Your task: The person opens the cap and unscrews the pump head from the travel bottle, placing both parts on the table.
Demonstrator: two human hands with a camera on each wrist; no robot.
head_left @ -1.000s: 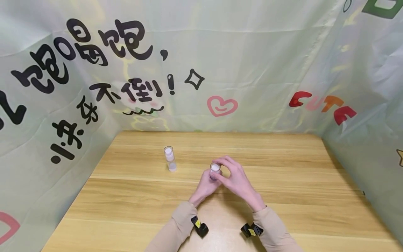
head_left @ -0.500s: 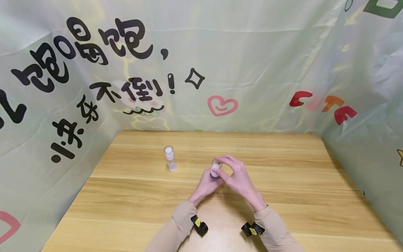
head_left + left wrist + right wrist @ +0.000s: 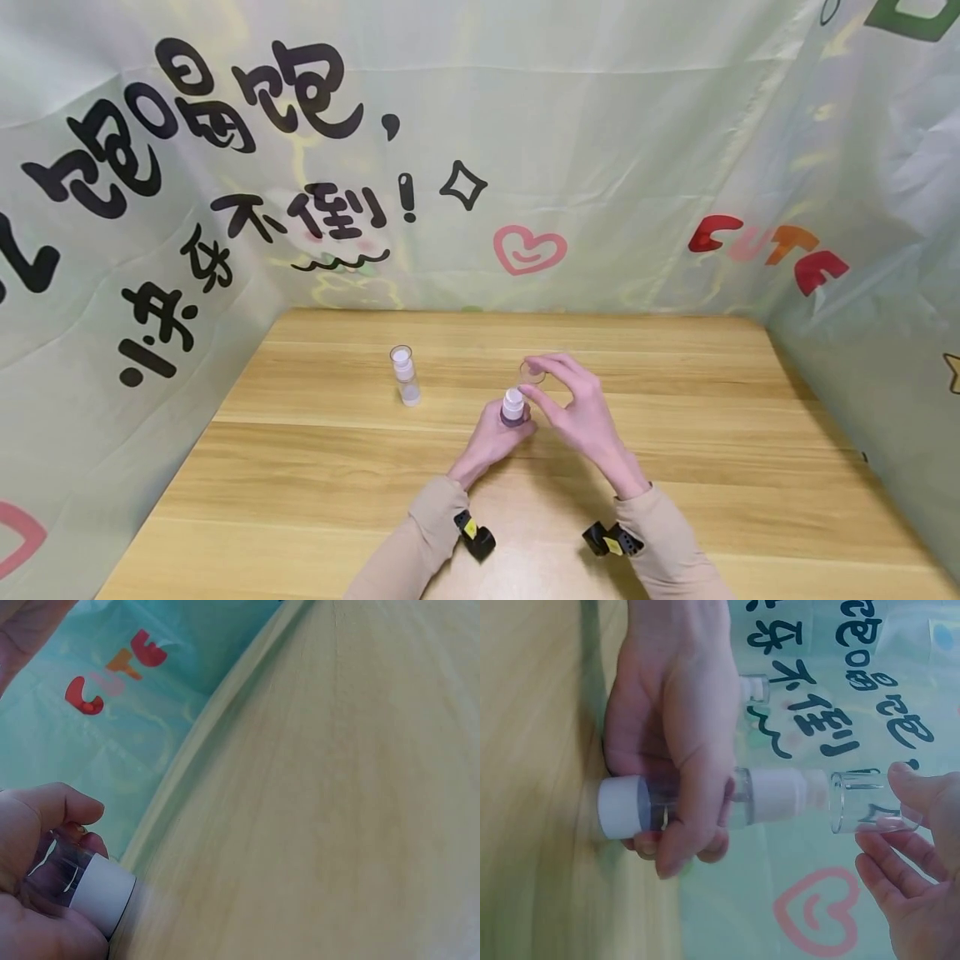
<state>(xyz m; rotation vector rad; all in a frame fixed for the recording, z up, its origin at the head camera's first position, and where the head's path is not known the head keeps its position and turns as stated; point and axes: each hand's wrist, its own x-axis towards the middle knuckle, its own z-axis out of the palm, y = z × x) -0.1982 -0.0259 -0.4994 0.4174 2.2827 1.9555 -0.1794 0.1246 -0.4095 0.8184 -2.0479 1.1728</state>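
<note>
My left hand (image 3: 497, 437) grips a clear pump bottle (image 3: 513, 406) with a white pump top and a white base, held upright. In the right wrist view its fingers wrap the bottle's body, and the white base (image 3: 622, 808) shows below them. Between the thumb and fingers of my right hand (image 3: 583, 410) is a clear cap (image 3: 866, 802), pinched just off the pump top. A small gap parts the cap from the pump. A second, similar bottle (image 3: 407, 382) stands upright to the left, its clear cap on.
The wooden table (image 3: 300, 467) runs back to a printed cloth (image 3: 615, 167) that hangs along the rear and both sides. Small black cameras (image 3: 476, 540) sit on both wrists.
My right hand has pulled the clear cap up off the pump top and moved it to the right. The left hand has kept the bottle in place.
</note>
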